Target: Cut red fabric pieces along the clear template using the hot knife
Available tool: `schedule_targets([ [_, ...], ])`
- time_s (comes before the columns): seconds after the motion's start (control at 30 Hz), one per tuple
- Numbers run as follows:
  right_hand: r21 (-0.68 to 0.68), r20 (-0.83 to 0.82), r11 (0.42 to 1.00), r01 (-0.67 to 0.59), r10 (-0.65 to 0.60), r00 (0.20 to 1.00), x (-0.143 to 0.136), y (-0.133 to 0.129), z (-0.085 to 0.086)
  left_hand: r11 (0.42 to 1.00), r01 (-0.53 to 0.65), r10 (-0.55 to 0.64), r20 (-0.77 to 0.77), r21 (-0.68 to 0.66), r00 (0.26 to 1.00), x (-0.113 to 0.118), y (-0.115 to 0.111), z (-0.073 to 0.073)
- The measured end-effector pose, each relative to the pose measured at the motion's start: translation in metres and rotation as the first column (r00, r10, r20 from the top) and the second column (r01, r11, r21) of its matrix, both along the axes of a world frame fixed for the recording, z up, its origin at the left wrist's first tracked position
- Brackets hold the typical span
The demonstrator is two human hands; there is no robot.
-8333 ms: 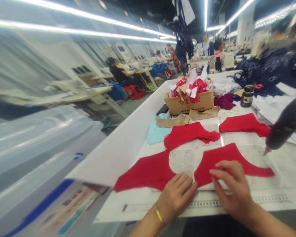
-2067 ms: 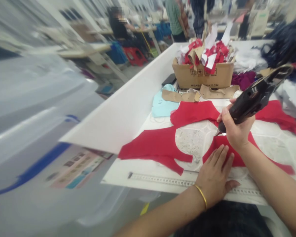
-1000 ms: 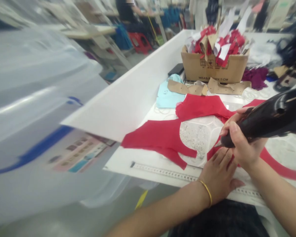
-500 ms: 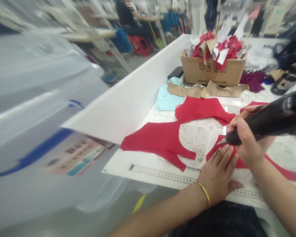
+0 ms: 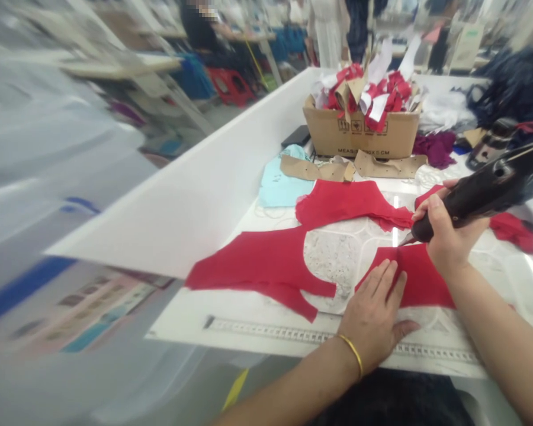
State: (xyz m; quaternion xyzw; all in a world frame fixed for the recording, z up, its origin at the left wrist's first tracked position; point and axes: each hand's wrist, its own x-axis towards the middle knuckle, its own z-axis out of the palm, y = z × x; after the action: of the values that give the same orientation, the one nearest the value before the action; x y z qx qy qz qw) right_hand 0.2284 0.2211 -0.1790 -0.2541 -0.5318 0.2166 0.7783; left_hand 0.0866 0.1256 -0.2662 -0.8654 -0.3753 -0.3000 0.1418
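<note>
My left hand [image 5: 373, 302] lies flat with fingers stretched out on a cut red fabric piece [image 5: 421, 281], pressing on its left part. A gold bracelet [image 5: 354, 354] circles that wrist. My right hand [image 5: 448, 231] is wrapped round a black handheld power tool [image 5: 475, 195] with a narrow pointed tip. The tip is by the far edge of this red piece, just beyond my left fingertips; I cannot tell whether it touches. Another red fabric piece [image 5: 253, 257] lies to the left, and a third [image 5: 346, 201] farther back.
A printed measuring tape [image 5: 270, 331] runs along the table's front edge. Behind the fabric are brown card strips [image 5: 315, 168], pale blue pieces [image 5: 279, 180] and a cardboard box [image 5: 359, 136] full of scraps. A white side panel [image 5: 169, 207] borders the left. Dark bottle [image 5: 493, 145] at right.
The view has swung right, so the table things appear farther left. The tool's tip has moved back from over the red fabric to its far edge. My left hand stays on the fabric.
</note>
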Motion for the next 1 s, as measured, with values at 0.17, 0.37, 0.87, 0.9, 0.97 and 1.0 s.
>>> schedule_targets([
  [0.17,0.002,0.043,0.999,0.050,-0.050,0.998,-0.002,0.003,-0.004,1.000,0.006,-0.006,0.019,0.017,1.000,0.001,0.000,0.004],
  [0.37,-0.031,0.028,0.995,0.096,-0.096,0.995,0.000,0.003,-0.005,1.000,0.018,-0.018,0.004,0.013,1.000,0.000,0.000,0.004],
  [0.87,-0.008,0.027,0.992,0.128,-0.128,0.991,0.024,0.004,-0.001,1.000,0.021,-0.021,-0.010,-0.006,1.000,-0.003,0.000,0.004],
  [0.9,-0.009,0.021,0.991,0.136,-0.136,0.990,0.026,0.004,0.001,1.000,0.020,-0.020,-0.004,0.000,1.000,-0.003,0.000,0.004],
  [0.97,-0.001,0.013,0.986,0.164,-0.164,0.986,0.033,0.004,0.005,1.000,0.020,-0.020,0.008,0.021,1.000,-0.003,0.000,0.006],
  [1.0,0.001,0.007,0.984,0.180,-0.180,0.984,0.037,0.004,0.007,0.999,0.021,-0.021,0.011,0.031,1.000,-0.003,0.000,0.007],
])
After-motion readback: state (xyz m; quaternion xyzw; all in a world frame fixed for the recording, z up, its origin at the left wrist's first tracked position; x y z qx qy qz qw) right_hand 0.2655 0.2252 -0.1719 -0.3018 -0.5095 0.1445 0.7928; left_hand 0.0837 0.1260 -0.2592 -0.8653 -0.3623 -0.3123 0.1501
